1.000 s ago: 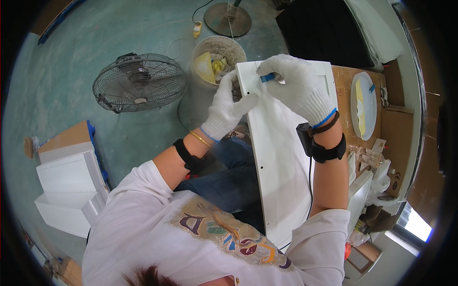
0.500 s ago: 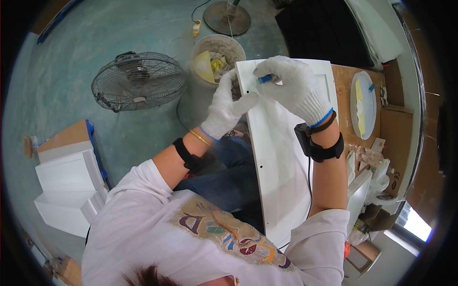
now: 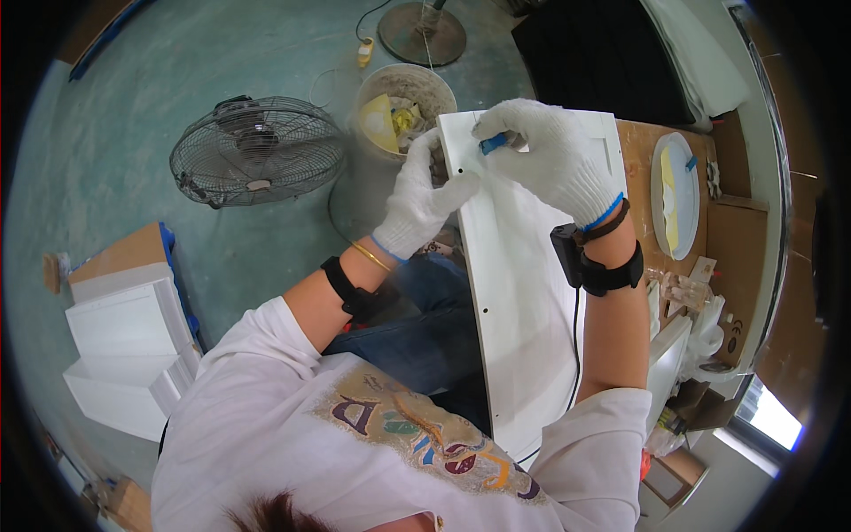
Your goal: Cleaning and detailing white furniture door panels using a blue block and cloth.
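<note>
A long white panel (image 3: 523, 310) with a raised frame and small dark holes along its near-left edge lies on the work table in front of me. My left hand (image 3: 418, 197), in a white knit glove, grips the panel's left edge near the far corner, thumb on top and fingers underneath. Above the far end of the panel, my right hand (image 3: 551, 160), gloved too, pinches a small blue piece (image 3: 494, 143) close to the surface. What this blue piece is, I cannot make out; the fingers cover part of it.
A wire-caged fan (image 3: 257, 151) stands on the floor at left, beside a bucket of scraps (image 3: 408, 80). Stacked white panels (image 3: 128, 346) lie at lower left. On the brown table (image 3: 640, 177) at right sits a white oval tray (image 3: 674, 146). A black cable (image 3: 576, 355) runs along my right forearm.
My right hand, with the blue piece, has shifted slightly to the right, and its forearm has moved a little with it. The left hand and the panel stay put.
</note>
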Available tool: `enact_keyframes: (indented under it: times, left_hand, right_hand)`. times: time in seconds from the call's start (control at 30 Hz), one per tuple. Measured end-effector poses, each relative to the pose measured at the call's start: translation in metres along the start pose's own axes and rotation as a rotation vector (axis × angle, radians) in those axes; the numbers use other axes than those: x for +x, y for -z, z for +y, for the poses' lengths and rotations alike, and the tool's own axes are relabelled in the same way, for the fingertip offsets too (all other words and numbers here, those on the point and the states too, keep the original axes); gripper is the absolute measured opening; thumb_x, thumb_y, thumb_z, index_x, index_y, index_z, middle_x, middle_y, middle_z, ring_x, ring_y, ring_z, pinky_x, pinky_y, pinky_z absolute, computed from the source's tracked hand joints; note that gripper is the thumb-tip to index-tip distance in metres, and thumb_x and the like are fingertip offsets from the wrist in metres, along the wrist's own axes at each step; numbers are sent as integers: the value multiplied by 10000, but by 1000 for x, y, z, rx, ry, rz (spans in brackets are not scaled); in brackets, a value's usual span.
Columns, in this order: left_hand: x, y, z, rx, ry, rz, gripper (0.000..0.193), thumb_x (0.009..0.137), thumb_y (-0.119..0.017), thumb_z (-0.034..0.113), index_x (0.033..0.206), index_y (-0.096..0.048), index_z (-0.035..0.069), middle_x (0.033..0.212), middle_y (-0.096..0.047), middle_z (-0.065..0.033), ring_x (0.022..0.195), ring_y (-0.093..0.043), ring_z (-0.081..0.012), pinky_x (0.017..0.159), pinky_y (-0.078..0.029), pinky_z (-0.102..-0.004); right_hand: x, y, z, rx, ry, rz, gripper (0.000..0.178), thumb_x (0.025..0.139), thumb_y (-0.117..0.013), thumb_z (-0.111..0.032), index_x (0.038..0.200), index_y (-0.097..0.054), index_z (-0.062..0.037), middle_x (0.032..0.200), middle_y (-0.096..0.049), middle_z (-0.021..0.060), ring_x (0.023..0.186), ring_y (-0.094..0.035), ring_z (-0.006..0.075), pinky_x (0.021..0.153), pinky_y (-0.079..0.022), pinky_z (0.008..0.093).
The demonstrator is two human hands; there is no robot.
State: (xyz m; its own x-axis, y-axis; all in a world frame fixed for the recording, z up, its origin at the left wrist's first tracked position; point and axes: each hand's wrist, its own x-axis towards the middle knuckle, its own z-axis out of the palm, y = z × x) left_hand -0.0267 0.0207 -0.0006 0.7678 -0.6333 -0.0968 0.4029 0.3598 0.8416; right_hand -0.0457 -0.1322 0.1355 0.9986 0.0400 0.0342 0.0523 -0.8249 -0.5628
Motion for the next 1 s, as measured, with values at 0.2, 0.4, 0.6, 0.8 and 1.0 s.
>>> enact_keyframes:
  times: [0.2, 0.4, 0.6, 0.8, 1.0]
  left_hand:
    - [-1, -1, -3, 75, -73, 20, 749, 806, -724, 263, 1378, -334, -22, 1217, -542, -116, 1092, -550, -168, 936, -473, -324]
    - [0, 1, -4, 22, -17, 7, 767, 794, -762, 196, 1382, -315, -10, 1236, -507, -111, 1127, -509, -171, 986, -439, -336]
    - [0, 0, -2, -20, -6, 6, 771, 791, -765, 204, 1383, -317, -7, 1231, -510, -110, 1119, -516, -171, 979, -444, -337]
    - [0, -1, -2, 34, -19, 11, 772, 795, -760, 221, 1384, -316, -9, 1228, -514, -115, 1121, -522, -172, 978, -445, -334]
    - [0, -1, -1, 43, -20, 19, 764, 795, -747, 219, 1378, -318, -24, 1216, -524, -122, 1109, -532, -176, 974, -449, -331]
  right_hand:
    - [4, -7, 5, -48, 71, 9, 159, 734, -655, -64, 889, -681, -37, 829, -666, 153, 757, -655, 319, 692, -527, 358]
    - [3, -1, 2, -158, -40, -109, 152, 734, -666, -84, 879, -682, -39, 800, -663, 160, 749, -653, 326, 691, -528, 365]
    - [4, 1, -6, -48, -63, 18, 152, 744, -669, -91, 886, -686, -39, 812, -671, 164, 761, -665, 314, 699, -532, 355]
    - [1, 6, -5, -96, -75, -108, 186, 746, -670, -73, 928, -695, -38, 822, -677, 149, 736, -661, 266, 698, -529, 317]
    - [-10, 9, 4, 77, -118, 67, 224, 751, -711, -52, 973, -689, -39, 830, -671, 86, 705, -612, 156, 692, -514, 259]
